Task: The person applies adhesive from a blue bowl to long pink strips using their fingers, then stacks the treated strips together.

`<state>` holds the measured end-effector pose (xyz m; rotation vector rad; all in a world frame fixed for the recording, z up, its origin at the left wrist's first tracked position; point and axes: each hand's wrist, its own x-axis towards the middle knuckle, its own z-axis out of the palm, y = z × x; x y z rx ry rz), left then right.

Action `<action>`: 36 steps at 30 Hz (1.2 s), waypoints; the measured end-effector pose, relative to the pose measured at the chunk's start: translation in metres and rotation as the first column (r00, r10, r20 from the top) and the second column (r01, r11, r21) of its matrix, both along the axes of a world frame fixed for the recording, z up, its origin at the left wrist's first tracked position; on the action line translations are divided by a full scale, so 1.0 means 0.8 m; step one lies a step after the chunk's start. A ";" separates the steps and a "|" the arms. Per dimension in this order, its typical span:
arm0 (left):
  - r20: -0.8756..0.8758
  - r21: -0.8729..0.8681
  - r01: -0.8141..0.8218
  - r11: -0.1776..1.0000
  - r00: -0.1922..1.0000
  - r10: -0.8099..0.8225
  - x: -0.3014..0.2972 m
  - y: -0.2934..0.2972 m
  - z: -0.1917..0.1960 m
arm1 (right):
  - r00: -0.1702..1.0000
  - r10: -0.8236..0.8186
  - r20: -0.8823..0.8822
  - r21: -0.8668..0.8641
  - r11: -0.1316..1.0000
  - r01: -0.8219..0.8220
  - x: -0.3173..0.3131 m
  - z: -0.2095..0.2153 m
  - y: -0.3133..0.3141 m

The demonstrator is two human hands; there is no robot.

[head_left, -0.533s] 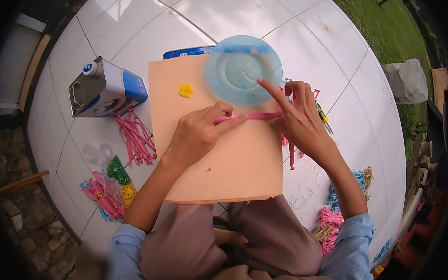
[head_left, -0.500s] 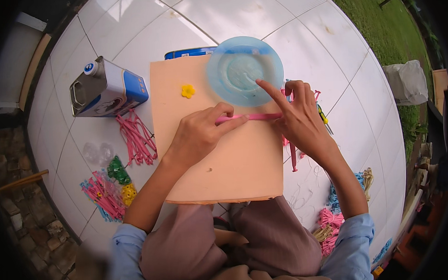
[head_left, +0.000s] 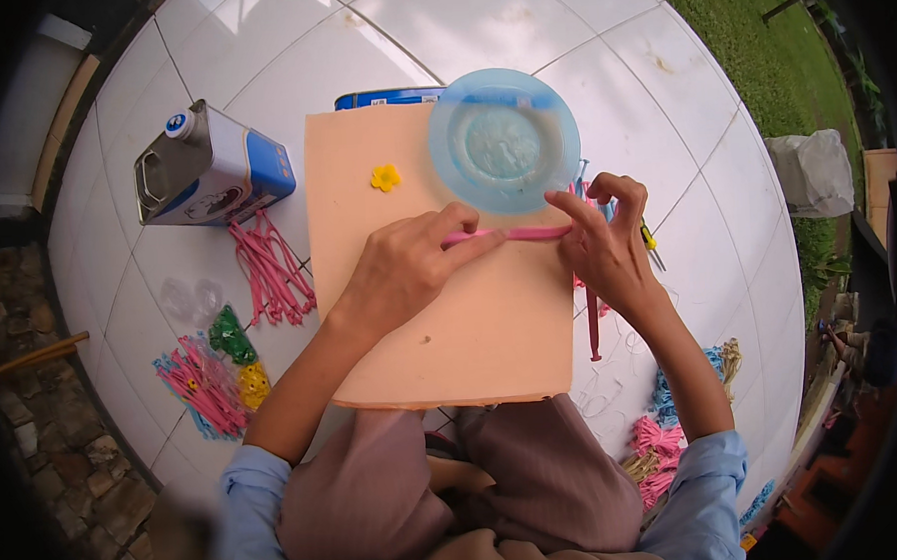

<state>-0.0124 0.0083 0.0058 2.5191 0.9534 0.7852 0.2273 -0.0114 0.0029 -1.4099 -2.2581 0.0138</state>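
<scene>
A pink strip [head_left: 537, 233] stretches sideways over a peach-coloured board [head_left: 442, 350] resting across my lap. My left hand [head_left: 400, 267] pinches its left part between thumb and fingers. Closed on the strip's right part, my right hand [head_left: 613, 258] has its index finger bent by the near rim of a blue plate [head_left: 441, 145]. A pink length hangs past the board's right edge, below that hand. Whitish, wet-looking stuff lies in the plate, at the board's far right corner. A small yellow flower [head_left: 385, 178] sits on the board, left of the plate.
Left on the tiles stand a metal can [head_left: 214, 170], pink strips [head_left: 270, 273], a green packet [head_left: 232, 337] and yellow pieces [head_left: 254, 386]. At right lie a yellow-handled tool [head_left: 650, 239], blue bundles [head_left: 666, 396] and pink bundles [head_left: 658, 441]. A blue object [head_left: 386, 98] shows behind the board.
My right index finger has drawn back from inside the plate to near its rim. Both hands still hold the pink strip in about the same place.
</scene>
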 end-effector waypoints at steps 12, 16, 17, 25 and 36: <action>0.006 -0.022 0.012 1.000 1.000 -0.012 0.001 0.001 -0.002 | 0.983 0.166 0.082 0.409 0.894 -0.185 0.015 -0.030 -0.002; 0.024 -0.017 -0.008 1.000 1.000 0.008 0.003 0.002 0.001 | 0.977 0.158 0.141 0.394 0.897 -0.201 0.015 -0.027 -0.001; 0.026 -0.018 -0.006 1.000 1.000 0.007 0.003 0.002 0.000 | 0.976 0.157 0.153 0.388 0.899 -0.205 0.015 -0.026 -0.001; 0.000 -0.005 0.000 1.000 1.000 0.000 0.002 0.003 -0.002 | 0.978 0.207 -0.033 0.370 0.911 -0.180 0.024 -0.039 -0.002; 0.051 0.022 0.041 0.999 0.998 -0.042 0.002 -0.013 -0.004 | 0.843 0.065 -0.534 -0.229 0.949 -0.218 0.036 -0.030 -0.044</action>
